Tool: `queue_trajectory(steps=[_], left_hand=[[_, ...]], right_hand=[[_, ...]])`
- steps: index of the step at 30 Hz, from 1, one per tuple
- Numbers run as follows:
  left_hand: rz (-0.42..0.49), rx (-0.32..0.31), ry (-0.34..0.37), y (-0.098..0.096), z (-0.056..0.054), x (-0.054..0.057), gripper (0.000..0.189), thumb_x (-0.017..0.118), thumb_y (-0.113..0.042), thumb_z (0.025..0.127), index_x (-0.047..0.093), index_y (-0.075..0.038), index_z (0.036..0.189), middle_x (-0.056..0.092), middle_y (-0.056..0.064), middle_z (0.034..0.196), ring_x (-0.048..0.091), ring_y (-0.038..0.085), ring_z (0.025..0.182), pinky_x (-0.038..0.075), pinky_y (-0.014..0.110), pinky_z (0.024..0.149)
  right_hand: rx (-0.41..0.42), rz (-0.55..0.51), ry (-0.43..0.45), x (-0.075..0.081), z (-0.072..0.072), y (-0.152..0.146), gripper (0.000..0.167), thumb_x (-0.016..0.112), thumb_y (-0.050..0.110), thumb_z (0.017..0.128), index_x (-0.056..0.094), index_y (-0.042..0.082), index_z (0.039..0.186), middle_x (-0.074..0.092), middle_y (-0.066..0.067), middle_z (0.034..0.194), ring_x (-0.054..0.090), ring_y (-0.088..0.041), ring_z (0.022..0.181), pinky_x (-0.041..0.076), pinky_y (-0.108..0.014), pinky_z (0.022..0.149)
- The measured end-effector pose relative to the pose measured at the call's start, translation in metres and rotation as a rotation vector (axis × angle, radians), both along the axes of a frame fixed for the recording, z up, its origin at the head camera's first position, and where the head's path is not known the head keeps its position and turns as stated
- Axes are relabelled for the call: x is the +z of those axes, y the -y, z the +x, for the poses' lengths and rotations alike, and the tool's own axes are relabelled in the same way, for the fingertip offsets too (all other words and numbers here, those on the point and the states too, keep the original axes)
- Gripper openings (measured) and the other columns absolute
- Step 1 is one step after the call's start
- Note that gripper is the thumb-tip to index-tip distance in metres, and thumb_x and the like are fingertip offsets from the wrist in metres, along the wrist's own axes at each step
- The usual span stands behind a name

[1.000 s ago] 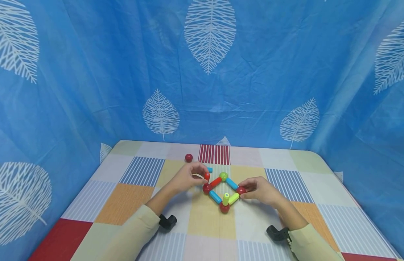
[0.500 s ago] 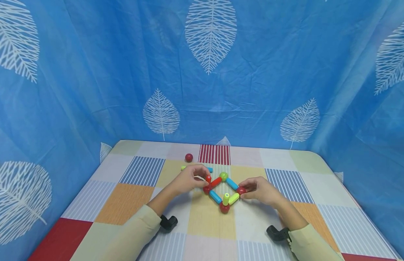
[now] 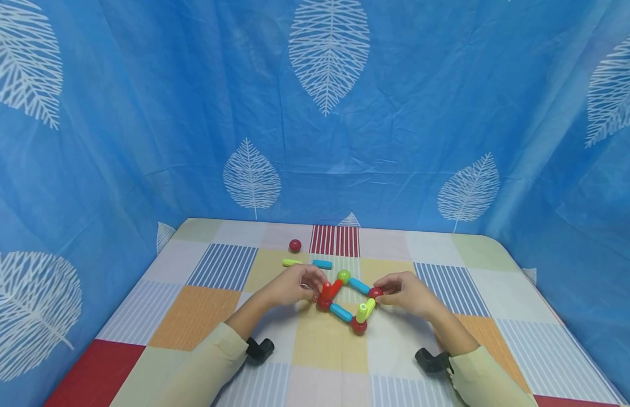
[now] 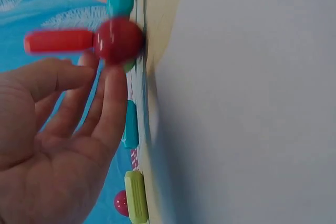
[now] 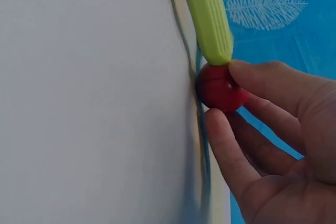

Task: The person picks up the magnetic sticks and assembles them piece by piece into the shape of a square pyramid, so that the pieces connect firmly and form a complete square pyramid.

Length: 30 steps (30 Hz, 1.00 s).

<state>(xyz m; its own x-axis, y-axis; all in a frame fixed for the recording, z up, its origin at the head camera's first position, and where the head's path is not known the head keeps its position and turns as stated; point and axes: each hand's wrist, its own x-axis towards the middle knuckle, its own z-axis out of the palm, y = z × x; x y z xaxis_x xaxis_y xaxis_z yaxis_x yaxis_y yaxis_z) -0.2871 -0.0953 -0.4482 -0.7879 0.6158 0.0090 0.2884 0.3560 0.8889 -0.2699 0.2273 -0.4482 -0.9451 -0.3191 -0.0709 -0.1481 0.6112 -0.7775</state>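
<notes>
A four-sided frame of magnetic rods and balls lies on the table. Its left red ball (image 3: 323, 304) carries an upright red rod (image 3: 326, 291). My left hand (image 3: 289, 285) touches that ball with its fingertips, the thumb beside the rod; in the left wrist view the fingers (image 4: 113, 95) are fairly straight. My right hand (image 3: 411, 295) pinches the right red ball (image 5: 220, 88) between thumb and fingers. An upright yellow-green rod (image 3: 362, 314) stands on the front red ball (image 3: 358, 327). A green ball (image 3: 344, 276) forms the far corner. Blue, red and yellow-green rods join the corners.
Behind the frame lie a loose blue rod (image 3: 322, 264), a loose yellow-green rod (image 3: 292, 262) and a loose red ball (image 3: 295, 245). A patchwork cloth (image 3: 233, 234) covers the table. Blue leaf-patterned curtain (image 3: 396, 141) hangs around it.
The upright red rod has come to stand on the left ball, and my left fingers have loosened from it. The frame has skewed, its front corner shifting right and its left ball nearer.
</notes>
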Motion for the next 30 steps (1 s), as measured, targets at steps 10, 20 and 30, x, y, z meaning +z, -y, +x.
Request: queue_trajectory(steps=[10,20,30], left_hand=[[-0.105,0.169,-0.145,-0.018,-0.004,-0.002,0.023,0.065,-0.001,0.095,0.068,-0.004,0.118,0.069,0.007,0.105,0.066,0.018,0.096,0.058,0.032,0.085],[-0.221,0.117,-0.151,-0.037,-0.01,-0.001,0.04,0.058,-0.002,0.098,0.063,-0.01,0.137,0.064,0.009,0.139,0.061,0.029,0.127,0.051,0.047,0.108],[-0.217,0.157,-0.089,-0.014,-0.008,0.002,0.034,0.071,-0.005,0.093,0.07,-0.006,0.127,0.071,0.008,0.12,0.067,0.023,0.108,0.059,0.04,0.094]], right_hand=[[0.072,-0.017,-0.001,0.01,0.0,0.003,0.023,0.074,-0.003,0.083,0.071,0.002,0.105,0.07,-0.013,0.102,0.064,-0.019,0.083,0.055,-0.027,0.067],[0.252,0.175,-0.002,0.018,0.037,0.037,0.056,0.093,0.03,0.073,0.047,0.011,0.099,0.057,-0.003,0.085,0.051,-0.013,0.075,0.043,-0.024,0.061],[0.061,0.099,-0.025,0.012,0.019,0.02,0.048,0.091,0.012,0.075,0.053,0.008,0.104,0.067,-0.005,0.092,0.067,-0.015,0.076,0.054,-0.029,0.062]])
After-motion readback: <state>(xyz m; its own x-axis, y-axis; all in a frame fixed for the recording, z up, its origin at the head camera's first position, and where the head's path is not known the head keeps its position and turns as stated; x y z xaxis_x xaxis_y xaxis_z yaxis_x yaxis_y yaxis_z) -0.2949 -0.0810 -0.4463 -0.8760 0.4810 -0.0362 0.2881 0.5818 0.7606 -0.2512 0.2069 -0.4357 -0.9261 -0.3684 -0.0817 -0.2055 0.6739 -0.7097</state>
